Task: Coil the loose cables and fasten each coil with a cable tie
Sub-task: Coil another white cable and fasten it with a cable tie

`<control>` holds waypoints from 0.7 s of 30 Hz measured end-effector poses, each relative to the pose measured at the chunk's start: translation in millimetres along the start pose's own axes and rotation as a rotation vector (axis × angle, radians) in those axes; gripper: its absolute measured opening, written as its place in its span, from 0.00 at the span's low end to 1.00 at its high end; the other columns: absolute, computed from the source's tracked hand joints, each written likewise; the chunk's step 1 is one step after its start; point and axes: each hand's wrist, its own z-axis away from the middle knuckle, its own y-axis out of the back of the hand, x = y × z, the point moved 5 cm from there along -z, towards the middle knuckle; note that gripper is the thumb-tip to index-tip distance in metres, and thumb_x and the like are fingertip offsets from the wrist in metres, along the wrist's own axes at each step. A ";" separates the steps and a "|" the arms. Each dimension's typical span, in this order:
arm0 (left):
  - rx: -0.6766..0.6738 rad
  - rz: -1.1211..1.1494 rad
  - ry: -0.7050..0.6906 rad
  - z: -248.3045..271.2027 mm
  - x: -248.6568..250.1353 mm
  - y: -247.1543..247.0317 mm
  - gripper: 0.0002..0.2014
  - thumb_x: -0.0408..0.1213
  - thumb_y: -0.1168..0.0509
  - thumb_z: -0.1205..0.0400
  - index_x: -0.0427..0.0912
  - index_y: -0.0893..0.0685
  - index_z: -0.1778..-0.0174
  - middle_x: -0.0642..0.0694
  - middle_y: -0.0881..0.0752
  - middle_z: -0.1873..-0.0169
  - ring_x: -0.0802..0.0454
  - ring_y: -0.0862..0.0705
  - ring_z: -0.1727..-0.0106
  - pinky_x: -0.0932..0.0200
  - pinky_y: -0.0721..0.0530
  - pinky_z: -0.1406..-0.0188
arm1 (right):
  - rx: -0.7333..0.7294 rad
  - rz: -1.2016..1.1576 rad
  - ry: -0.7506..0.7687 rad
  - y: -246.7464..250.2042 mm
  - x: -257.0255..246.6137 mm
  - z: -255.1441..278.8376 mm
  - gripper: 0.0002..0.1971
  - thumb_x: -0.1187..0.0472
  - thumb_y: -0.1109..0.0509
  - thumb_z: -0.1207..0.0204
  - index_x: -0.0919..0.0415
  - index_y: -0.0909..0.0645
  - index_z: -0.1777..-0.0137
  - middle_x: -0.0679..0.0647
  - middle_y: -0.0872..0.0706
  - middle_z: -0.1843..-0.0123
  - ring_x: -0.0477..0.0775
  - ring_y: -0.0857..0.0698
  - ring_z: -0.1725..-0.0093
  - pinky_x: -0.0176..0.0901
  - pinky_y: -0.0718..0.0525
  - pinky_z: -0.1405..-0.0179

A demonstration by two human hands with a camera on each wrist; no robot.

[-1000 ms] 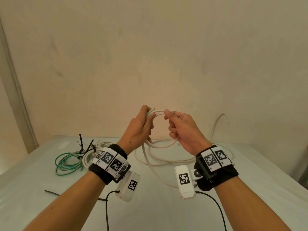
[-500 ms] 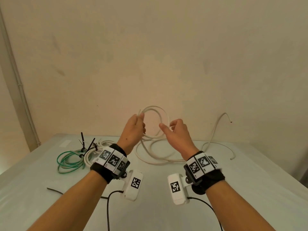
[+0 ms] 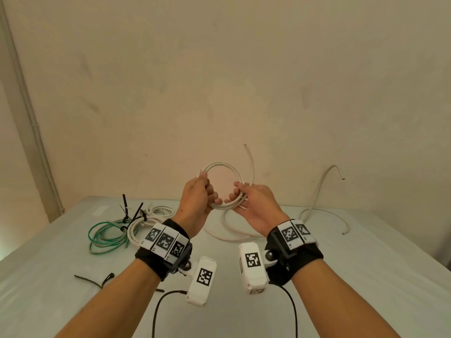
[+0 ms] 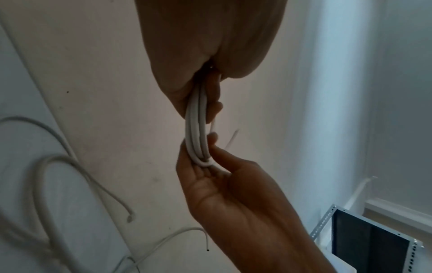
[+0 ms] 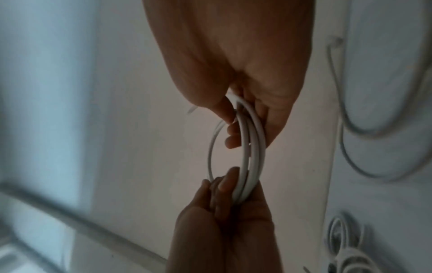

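A white cable coil (image 3: 225, 167) of several turns hangs in the air between both hands, above the grey table (image 3: 341, 276). My left hand (image 3: 197, 196) grips its left side, thumb near the cut end. My right hand (image 3: 249, 198) grips the right side, fingers curled round the strands (image 4: 197, 129). One free cable end (image 3: 250, 162) stands up beside the coil. In the right wrist view the coil (image 5: 250, 147) runs from my right hand down to the left hand. A loose black cable tie (image 3: 94, 280) lies at the front left.
At the back left lie a tied green cable coil (image 3: 105, 236) and a white coil (image 3: 146, 220) with black ties (image 3: 129, 211) sticking up. Another loose white cable (image 3: 234, 230) lies under the hands, its far end rising at the wall (image 3: 324, 181). A metal rack (image 4: 374, 240) stands beside the table.
The right hand, open half a second ago, has closed on the coil's right side. The coil has gained turns and both hands hold it higher. A free end now sticks up.
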 end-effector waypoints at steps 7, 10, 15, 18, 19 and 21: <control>-0.110 -0.217 0.130 6.7 -1.9 -0.5 0.21 0.47 0.41 0.07 0.49 0.36 0.67 0.51 0.41 0.74 0.54 0.42 0.76 0.62 0.38 0.81 | -0.017 0.289 0.051 0.3 -16.5 5.1 0.12 0.57 0.42 0.08 0.63 0.21 0.47 0.48 0.30 0.73 0.48 0.33 0.78 0.48 0.19 0.71; -0.139 -0.175 0.252 8.7 -6.0 0.9 0.19 0.47 0.41 0.10 0.48 0.35 0.67 0.51 0.41 0.74 0.53 0.43 0.77 0.60 0.40 0.80 | -0.036 0.285 -0.026 0.9 -13.9 9.0 0.17 0.47 0.43 0.10 0.58 0.27 0.57 0.48 0.36 0.76 0.49 0.38 0.79 0.46 0.25 0.73; -0.145 -0.176 0.324 9.2 -3.3 2.3 0.20 0.49 0.48 0.10 0.46 0.33 0.68 0.51 0.40 0.77 0.54 0.43 0.80 0.60 0.40 0.81 | -0.097 0.250 -0.141 5.1 -4.8 12.9 0.24 0.44 0.44 0.08 0.56 0.30 0.64 0.49 0.38 0.74 0.50 0.40 0.77 0.46 0.23 0.74; -0.173 -0.191 0.338 8.9 -3.3 3.7 0.19 0.47 0.48 0.10 0.46 0.33 0.68 0.51 0.41 0.77 0.54 0.43 0.80 0.61 0.39 0.81 | -0.150 0.220 -0.156 6.2 -3.6 14.1 0.23 0.45 0.42 0.08 0.56 0.29 0.65 0.49 0.39 0.74 0.50 0.40 0.76 0.46 0.22 0.72; -0.179 -0.187 0.342 8.7 -3.7 4.7 0.19 0.46 0.49 0.10 0.46 0.33 0.68 0.51 0.41 0.77 0.54 0.43 0.79 0.61 0.39 0.81 | -0.160 0.213 -0.150 5.7 -2.8 14.3 0.23 0.46 0.41 0.08 0.56 0.29 0.64 0.49 0.39 0.74 0.50 0.40 0.77 0.46 0.22 0.73; -0.177 -0.197 0.343 8.8 -3.6 8.0 0.19 0.46 0.49 0.10 0.46 0.32 0.67 0.51 0.41 0.76 0.55 0.43 0.79 0.61 0.39 0.82 | -0.182 0.201 -0.133 3.5 0.6 14.7 0.22 0.47 0.41 0.08 0.57 0.28 0.62 0.49 0.40 0.73 0.49 0.40 0.77 0.45 0.24 0.74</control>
